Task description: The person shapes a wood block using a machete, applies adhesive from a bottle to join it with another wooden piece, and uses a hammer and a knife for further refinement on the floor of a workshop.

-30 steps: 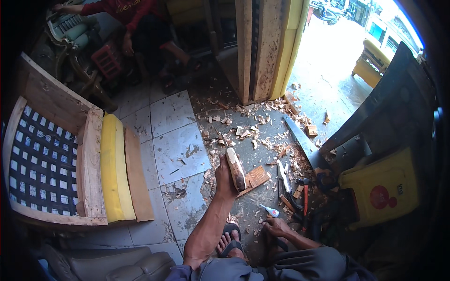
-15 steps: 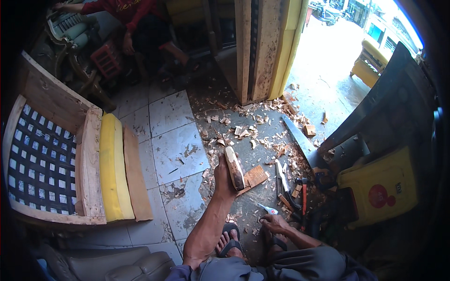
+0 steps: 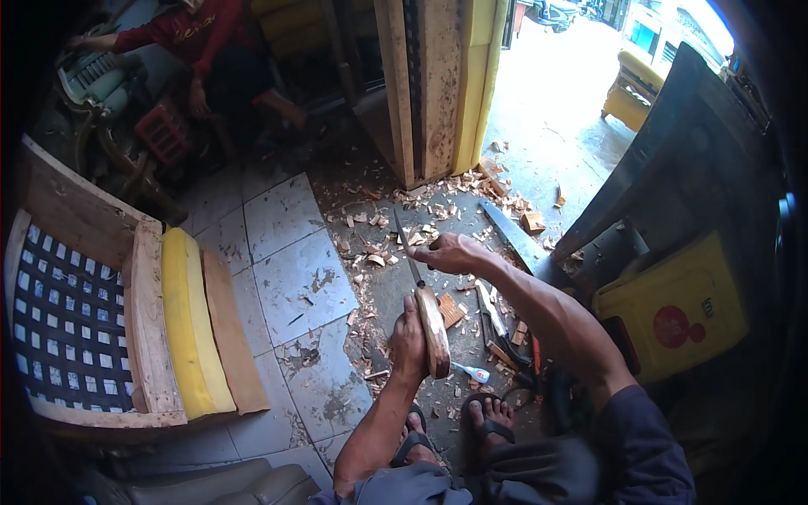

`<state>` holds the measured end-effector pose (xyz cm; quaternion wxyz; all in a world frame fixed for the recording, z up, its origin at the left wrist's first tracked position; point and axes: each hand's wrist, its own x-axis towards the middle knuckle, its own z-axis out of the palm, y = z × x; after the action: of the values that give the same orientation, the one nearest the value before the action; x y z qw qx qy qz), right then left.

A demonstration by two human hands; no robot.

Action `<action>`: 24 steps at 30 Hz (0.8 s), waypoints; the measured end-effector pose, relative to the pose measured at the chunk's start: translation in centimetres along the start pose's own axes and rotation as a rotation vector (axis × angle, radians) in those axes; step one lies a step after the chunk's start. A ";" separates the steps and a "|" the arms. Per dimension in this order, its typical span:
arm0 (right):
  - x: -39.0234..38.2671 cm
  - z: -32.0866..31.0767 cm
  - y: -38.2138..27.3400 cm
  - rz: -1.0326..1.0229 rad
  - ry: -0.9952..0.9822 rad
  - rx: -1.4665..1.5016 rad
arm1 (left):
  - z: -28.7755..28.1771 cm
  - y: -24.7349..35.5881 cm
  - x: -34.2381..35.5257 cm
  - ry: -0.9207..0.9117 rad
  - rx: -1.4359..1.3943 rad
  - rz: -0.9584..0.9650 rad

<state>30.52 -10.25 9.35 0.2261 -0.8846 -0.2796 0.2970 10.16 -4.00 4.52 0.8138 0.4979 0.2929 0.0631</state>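
Observation:
My left hand (image 3: pixel 409 341) is closed around the thick, pale and brown wooden handle (image 3: pixel 433 332) of a knife. Its long, narrow, dark blade (image 3: pixel 414 271) points up and away from me. Reaching in from the right, my right hand (image 3: pixel 454 254) has its fingertips at the middle of the blade, seemingly pinching it; the thumb is partly hidden. Beneath the hands, a flat piece of reddish-brown wood (image 3: pixel 452 310) lies on the floor. Near my feet is a small white squeeze bottle (image 3: pixel 474 373) with a pointed tip.
Wood chips (image 3: pixel 433 206) litter the floor. A handsaw (image 3: pixel 515 236), a white-and-black tool (image 3: pixel 491 310) and a red-handled tool (image 3: pixel 536 358) lie at the right, by a yellow container (image 3: pixel 673 307). A webbed wooden frame (image 3: pixel 156 337) stands left. Another person (image 3: pixel 198 42) sits at the back left.
My right hand has risen from beside the squeeze bottle to the blade. The handle in my left hand has come lower and the blade now shows. The whole view has shifted somewhat.

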 end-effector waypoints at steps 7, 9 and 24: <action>-2.4 0.4 -2.3 -0.180 -0.017 -0.033 | -3.0 -3.6 0.8 -0.138 0.383 0.334; -3.5 0.3 -1.9 -0.115 -0.003 -0.014 | -1.9 -1.2 -0.8 -0.309 0.159 0.086; -4.5 2.2 -0.5 -0.130 0.089 0.194 | -1.4 -1.6 -1.3 -0.393 0.118 -0.016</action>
<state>25.86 -12.22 9.86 0.3417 -0.8509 -0.2957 0.2679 7.99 -4.22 3.21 0.8252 0.5451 0.1355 -0.0591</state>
